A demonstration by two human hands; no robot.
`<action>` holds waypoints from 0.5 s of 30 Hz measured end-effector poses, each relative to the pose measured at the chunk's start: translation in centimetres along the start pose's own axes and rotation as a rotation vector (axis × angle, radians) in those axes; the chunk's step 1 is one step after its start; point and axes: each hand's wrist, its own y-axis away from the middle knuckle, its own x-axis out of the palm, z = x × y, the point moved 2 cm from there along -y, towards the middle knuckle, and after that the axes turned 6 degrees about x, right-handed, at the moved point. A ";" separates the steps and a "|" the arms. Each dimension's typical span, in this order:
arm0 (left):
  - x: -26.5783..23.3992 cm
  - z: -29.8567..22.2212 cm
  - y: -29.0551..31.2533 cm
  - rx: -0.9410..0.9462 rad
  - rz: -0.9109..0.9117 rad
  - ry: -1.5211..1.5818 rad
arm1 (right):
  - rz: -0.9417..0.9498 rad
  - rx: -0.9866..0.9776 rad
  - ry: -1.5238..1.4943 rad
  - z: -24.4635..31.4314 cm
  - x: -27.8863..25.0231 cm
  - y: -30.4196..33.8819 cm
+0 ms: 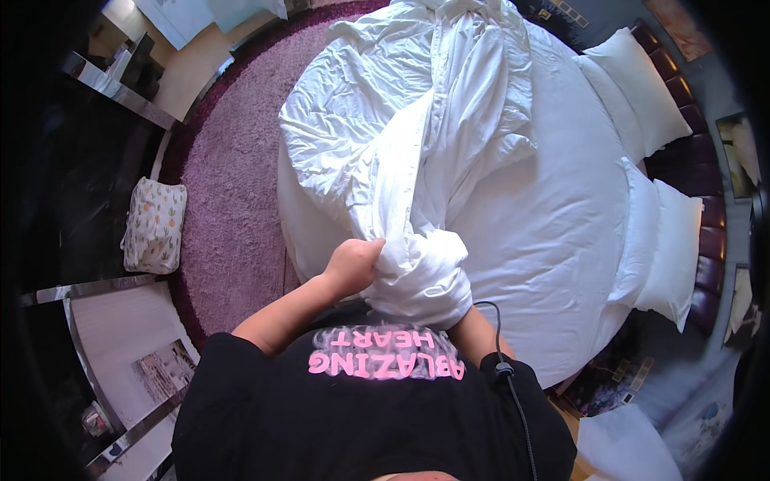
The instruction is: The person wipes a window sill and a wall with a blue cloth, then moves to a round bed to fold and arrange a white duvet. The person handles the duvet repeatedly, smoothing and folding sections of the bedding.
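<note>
A white duvet cover (401, 160) lies bunched and wrinkled over the left and middle of the bed, stretching from the far edge down to my body. My left hand (354, 265) is closed on an edge of it, at the near end. My right forearm (475, 333) goes into the gathered near part of the fabric, so my right hand is hidden inside the folds. The cloth is wrapped around that hand and wrist, and its fingers do not show.
The bed has a white sheet (553, 232). White pillows (642, 96) lean on a dark padded headboard (706, 200) at the right. A purple rug (233, 184) borders the bed's left. A patterned cushion-like bag (155, 226) lies beyond it. A black cable (513, 393) hangs by my right arm.
</note>
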 end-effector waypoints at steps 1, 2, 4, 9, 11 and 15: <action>-0.2 -0.1 0.1 0.003 -0.033 0.038 | -0.001 -0.021 0.072 1.3 -0.9 -0.1; -0.6 -0.8 0.1 0.010 -0.059 0.080 | -0.006 -0.013 0.016 2.4 -1.7 -0.4; -1.2 -1.2 0.5 0.072 -0.057 0.126 | -0.059 -0.060 0.052 4.0 -2.6 0.0; -2.6 -1.9 4.2 0.184 0.079 0.109 | -0.277 0.190 -0.054 12.3 -2.7 1.5; -3.9 -2.8 5.6 0.343 0.078 0.103 | -0.342 0.320 -0.092 14.1 -2.1 3.5; -7.1 -8.2 8.1 0.438 -0.042 0.377 | -0.450 0.563 -0.100 17.7 -1.7 9.9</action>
